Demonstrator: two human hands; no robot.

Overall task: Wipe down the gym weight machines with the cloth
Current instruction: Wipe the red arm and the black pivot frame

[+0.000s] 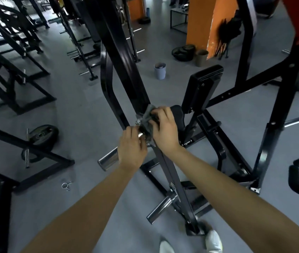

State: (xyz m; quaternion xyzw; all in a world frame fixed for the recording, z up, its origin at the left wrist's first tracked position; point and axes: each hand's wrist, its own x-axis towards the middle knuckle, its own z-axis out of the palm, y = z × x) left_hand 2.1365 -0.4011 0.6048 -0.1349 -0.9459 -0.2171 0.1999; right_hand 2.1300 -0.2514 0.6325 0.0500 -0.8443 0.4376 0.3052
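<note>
At the bolted joint of the black weight machine, our right hand grips the grey cloth, fingers curled, pressing it on the joint. Our left hand is just beside, fingers curled round the inner end of a chrome peg. A padded seat sits behind the right hand. A grey bin stands on the floor farther back. A weight plate sits low at left.
</note>
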